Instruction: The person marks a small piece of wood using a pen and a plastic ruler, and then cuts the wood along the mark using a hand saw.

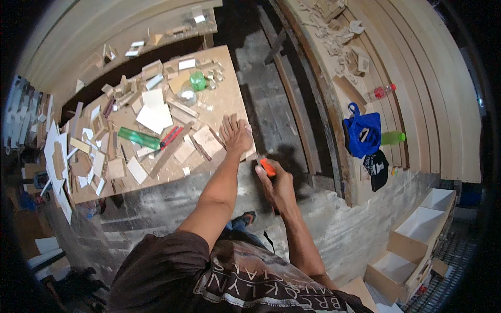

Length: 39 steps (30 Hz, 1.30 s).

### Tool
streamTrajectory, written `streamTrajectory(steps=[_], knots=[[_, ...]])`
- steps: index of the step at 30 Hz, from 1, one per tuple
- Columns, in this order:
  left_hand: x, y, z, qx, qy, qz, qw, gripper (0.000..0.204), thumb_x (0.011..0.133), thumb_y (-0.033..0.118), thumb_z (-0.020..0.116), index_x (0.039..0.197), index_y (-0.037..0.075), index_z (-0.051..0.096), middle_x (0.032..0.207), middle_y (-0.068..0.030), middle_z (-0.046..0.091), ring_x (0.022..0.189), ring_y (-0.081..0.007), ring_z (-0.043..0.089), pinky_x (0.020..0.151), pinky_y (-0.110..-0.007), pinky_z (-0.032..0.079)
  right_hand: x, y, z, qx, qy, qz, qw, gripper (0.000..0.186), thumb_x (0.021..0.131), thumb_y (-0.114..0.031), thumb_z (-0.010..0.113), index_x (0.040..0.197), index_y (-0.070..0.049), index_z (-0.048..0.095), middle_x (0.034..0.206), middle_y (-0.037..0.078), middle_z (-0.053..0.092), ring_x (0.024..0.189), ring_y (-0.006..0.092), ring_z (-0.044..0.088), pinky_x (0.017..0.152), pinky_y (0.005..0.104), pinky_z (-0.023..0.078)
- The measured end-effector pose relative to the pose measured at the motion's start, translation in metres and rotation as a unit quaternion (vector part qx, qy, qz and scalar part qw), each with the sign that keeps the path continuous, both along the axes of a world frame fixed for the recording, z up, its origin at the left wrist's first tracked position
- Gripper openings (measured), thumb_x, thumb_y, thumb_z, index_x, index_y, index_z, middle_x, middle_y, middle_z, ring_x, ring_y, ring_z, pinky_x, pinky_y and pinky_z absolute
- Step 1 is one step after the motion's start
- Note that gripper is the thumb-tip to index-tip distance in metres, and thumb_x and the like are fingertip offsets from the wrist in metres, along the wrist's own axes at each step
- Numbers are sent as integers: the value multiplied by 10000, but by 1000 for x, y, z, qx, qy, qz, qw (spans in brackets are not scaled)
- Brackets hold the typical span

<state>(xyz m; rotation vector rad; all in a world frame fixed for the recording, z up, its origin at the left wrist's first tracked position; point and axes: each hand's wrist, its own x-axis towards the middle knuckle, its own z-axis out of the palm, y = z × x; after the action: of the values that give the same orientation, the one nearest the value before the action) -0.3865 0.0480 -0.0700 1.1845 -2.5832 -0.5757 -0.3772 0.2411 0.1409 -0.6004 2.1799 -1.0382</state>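
Note:
My left hand (235, 134) lies with fingers spread at the right edge of the plywood worktable (94, 190), pressing down near a small pale piece partly hidden beneath it. My right hand (279, 190), just below and right of it, grips the orange handle (267, 167) of a tool, apparently a saw, whose narrow blade points up to that edge. Around my left hand lie wood offcuts (207, 140), white board scraps (154, 112), a red-and-black tool (171, 136) and a clear green tube or bottle (138, 137).
A wooden bench (342, 78) along the right holds scraps, bottles (392, 137), a blue bag (360, 136) and a black cap (378, 172). Open boxes (417, 229) stand at lower right. Stacked boards (56, 156) are at the left. A dark gap with timber rails separates table and bench.

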Motion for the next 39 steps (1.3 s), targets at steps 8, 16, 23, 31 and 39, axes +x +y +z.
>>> streamTrajectory(steps=[8, 16, 23, 31, 39], knots=[[13, 3, 5, 79, -20, -3, 997, 303, 928, 249, 551, 1209, 139, 517, 1558, -114, 236, 1503, -396, 64, 1170, -622, 80, 30, 91, 56, -59, 56, -90, 993, 506, 950, -248, 687, 1339, 45, 548, 1233, 245, 654, 1107, 281, 665, 945, 368, 500], [28, -3, 27, 32, -37, -116, 992, 519, 906, 162, 601, 1409, 166, 470, 1426, -81, 424, 1411, -328, 293, 1151, -539, 239, 51, 176, 27, -56, 8, -221, 974, 511, 957, -283, 670, 1339, 40, 563, 1257, 216, 648, 1160, 256, 624, 993, 367, 473], [44, -4, 44, -157, -112, -327, 925, 295, 905, 125, 560, 1191, 101, 626, 1168, -132, 580, 1111, -307, 592, 901, -454, 534, 82, 217, 33, -30, 32, -242, 969, 483, 962, -258, 660, 1342, 25, 565, 1283, 204, 636, 1185, 266, 609, 1013, 374, 460], [95, 76, 79, 57, 77, -169, 981, 372, 827, -29, 505, 1181, 27, 605, 1088, -243, 538, 1035, -434, 588, 903, -492, 519, 104, 254, 21, -106, 59, -235, 964, 443, 992, -239, 625, 1317, 56, 568, 1290, 187, 621, 1166, 246, 593, 1012, 355, 449], [144, 54, 74, 57, 188, -71, 978, 261, 822, -41, 537, 1075, -98, 556, 1030, -290, 561, 987, -464, 595, 906, -481, 494, 107, 253, 26, -142, 14, -204, 969, 440, 973, -212, 625, 1324, 48, 573, 1278, 167, 618, 1142, 234, 590, 988, 353, 457]])
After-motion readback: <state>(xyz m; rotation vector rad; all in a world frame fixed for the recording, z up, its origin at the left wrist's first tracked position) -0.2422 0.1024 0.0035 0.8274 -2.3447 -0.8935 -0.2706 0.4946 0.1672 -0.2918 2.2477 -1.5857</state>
